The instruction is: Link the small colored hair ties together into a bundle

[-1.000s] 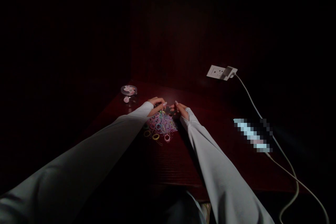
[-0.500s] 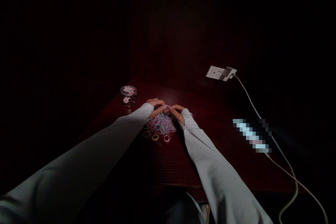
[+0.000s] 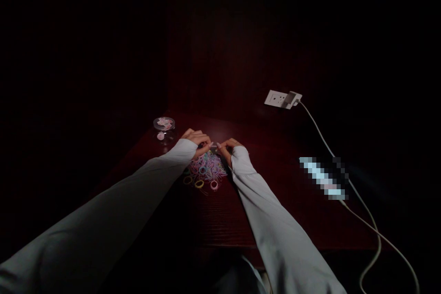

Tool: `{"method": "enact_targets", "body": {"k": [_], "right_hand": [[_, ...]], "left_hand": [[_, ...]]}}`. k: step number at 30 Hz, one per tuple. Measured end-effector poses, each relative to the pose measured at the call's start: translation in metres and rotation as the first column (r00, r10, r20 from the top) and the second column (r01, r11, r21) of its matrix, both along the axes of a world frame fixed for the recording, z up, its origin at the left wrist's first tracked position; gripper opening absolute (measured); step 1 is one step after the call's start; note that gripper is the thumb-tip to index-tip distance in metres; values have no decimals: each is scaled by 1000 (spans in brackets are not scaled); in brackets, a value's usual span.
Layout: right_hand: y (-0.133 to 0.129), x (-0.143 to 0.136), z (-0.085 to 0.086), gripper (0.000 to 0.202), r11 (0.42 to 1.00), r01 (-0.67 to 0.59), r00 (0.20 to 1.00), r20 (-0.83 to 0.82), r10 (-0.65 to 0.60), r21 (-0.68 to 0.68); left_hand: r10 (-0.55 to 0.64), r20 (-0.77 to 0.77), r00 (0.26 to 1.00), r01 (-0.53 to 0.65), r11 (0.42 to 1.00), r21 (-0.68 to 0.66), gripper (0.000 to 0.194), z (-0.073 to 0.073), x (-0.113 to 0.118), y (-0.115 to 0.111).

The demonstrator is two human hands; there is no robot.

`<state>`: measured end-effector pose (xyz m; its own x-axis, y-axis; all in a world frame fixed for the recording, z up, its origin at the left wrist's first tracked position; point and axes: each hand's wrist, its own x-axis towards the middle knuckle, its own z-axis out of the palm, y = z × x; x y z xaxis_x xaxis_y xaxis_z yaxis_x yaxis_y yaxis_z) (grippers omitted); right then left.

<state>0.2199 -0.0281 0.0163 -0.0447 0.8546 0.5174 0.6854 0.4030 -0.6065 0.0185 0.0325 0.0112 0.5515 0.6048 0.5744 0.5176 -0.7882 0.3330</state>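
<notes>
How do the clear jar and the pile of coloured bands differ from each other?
The clear jar is see-through, with pinkish patches on top; the pile of coloured bands mixes purple, pink, yellow and blue.
The clear jar stands upright as one piece; the pile lies loose and spread out.
The clear jar is left of the left hand; the pile lies close to that hand and the right hand.
Both rest on the dark red table.

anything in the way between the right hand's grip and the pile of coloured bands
Nothing visible: the right hand is beside the far right edge of the pile of coloured bands. The clear jar stands off to the left, past the left hand.
</notes>
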Motion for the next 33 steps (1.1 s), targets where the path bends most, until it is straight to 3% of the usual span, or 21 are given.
{"method": "enact_targets", "body": {"k": [5,7,10,13,17,19,26,29,33], "right_hand": [[-20,3,8,32,956,255,935,214,-282,145],[-29,2,5,31,937,310,911,230,-341,162],[-40,-4,-4,28,938,293,905,262,-335,185],[-48,-12,-12,24,955,235,925,260,-276,179],[-55,-18,-14,22,940,294,935,151,-320,170],[-57,-18,-15,25,930,323,935,95,-342,174],[-63,-10,-35,33,870,462,886,-60,-459,169],[-70,-10,-43,28,869,477,878,-100,-467,132],[-81,-14,-40,23,866,499,863,-120,-492,36]], "left_hand": [[54,19,998,-55,994,98,30,9,-3,-4],[52,1,999,-51,990,131,32,13,-3,-10],[-6,-55,998,14,990,139,31,18,-1,-23],[-76,-55,996,76,997,12,32,22,5,-38],[33,151,988,20,942,-336,30,28,22,-62],[94,190,977,-28,947,-321,25,29,32,-75],[165,145,976,-127,962,-244,17,8,41,-109],[196,106,975,-151,931,-334,14,-2,38,-114],[266,97,959,-199,878,-436,15,-9,34,-117]]}}
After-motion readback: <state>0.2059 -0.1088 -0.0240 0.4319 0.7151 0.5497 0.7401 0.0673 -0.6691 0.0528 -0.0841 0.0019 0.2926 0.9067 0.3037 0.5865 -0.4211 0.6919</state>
